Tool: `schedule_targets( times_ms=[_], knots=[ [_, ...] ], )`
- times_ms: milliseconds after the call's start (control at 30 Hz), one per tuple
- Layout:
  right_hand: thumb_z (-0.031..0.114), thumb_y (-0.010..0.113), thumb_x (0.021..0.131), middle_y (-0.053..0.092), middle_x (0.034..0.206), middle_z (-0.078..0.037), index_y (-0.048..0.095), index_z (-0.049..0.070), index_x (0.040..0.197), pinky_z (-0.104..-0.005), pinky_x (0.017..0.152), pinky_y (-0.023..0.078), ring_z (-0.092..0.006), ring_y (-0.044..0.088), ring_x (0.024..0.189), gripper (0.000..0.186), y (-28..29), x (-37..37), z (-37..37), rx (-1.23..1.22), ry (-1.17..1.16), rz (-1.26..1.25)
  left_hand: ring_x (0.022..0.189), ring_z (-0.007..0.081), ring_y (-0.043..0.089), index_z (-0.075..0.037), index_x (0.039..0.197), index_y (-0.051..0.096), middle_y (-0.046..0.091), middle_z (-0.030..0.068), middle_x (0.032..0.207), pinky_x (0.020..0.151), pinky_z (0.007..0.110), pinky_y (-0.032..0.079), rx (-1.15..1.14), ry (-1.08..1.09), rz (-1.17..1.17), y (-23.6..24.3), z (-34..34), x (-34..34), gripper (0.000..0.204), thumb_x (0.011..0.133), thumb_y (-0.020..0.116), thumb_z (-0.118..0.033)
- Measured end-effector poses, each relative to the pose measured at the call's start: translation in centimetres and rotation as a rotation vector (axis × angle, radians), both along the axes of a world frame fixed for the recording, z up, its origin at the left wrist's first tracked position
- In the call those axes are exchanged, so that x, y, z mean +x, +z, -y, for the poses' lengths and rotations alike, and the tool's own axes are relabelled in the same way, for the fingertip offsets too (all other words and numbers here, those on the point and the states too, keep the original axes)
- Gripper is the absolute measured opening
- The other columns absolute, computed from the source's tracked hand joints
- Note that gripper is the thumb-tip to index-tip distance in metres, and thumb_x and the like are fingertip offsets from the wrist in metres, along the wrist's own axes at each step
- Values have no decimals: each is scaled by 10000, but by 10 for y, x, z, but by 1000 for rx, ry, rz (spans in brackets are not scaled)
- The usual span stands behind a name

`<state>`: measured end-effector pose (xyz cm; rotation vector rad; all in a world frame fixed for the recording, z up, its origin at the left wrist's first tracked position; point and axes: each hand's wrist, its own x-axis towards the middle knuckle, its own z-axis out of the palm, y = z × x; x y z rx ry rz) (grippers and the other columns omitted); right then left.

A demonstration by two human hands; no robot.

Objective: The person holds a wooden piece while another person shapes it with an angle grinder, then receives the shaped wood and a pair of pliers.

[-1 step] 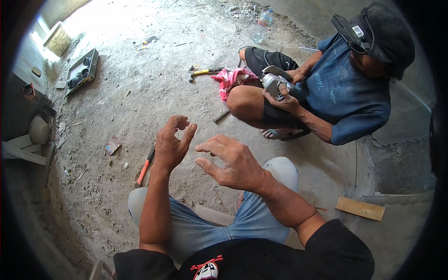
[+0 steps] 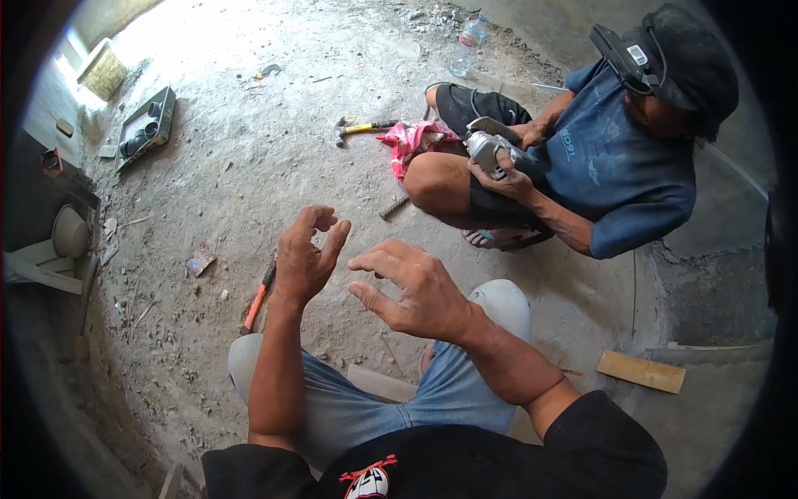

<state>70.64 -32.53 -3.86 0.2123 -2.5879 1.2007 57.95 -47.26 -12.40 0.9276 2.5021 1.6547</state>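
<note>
Above my jeans-clad knees both of my hands are raised in the air, holding nothing. My left hand [image 2: 307,258] has its fingers curved and apart, with the thumb held off from them. Facing it, my right hand [image 2: 407,287] is half curled, thumb and fingers apart. A gap separates the two hands. A hammer with an orange-red handle [image 2: 258,303] lies on the ground just left of my left forearm, its head partly hidden behind that hand. Across from me at the right, a crouching person holds a grey power tool [image 2: 490,151] in both hands.
A yellow-handled claw hammer [image 2: 366,127], a pink cloth [image 2: 411,143] and a dark ridged rod [image 2: 395,207] lie near the person. A water bottle [image 2: 468,48] stands behind. At left are a grey tray [image 2: 166,116] and a bucket [image 2: 103,71]; at right, a wooden board [image 2: 640,371].
</note>
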Motion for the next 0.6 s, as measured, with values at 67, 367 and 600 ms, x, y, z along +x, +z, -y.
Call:
schedule_targets(
  times_ms=[67, 367, 600],
  knots=[
    [151, 778, 870, 695, 1011, -157, 707, 40, 1090, -386, 762, 561, -317, 708, 893, 256, -1, 0, 0, 11, 1, -9, 861, 281, 716, -5, 1083, 635, 728, 165, 930, 773, 389, 550, 2, -1, -3, 0, 0, 0, 309, 933, 744, -252],
    [151, 771, 878, 691, 1011, -154, 704, 34, 1094, -382, 749, 557, -311, 706, 886, 254, -1, 1, 0, 22, 4, 17, 858, 272, 717, -10, 1087, 634, 729, 160, 929, 762, 385, 554, 16, 1, -5, -1, 0, 1, 309, 929, 750, -249],
    [157, 771, 880, 687, 1004, -152, 704, 36, 1092, -387, 744, 554, -308, 700, 867, 253, -3, 0, 0, 36, 9, -8, 861, 269, 718, -9, 1095, 638, 729, 158, 932, 766, 381, 555, 21, 3, 2, -1, 1, 1, 312, 928, 751, -248]
  ],
)
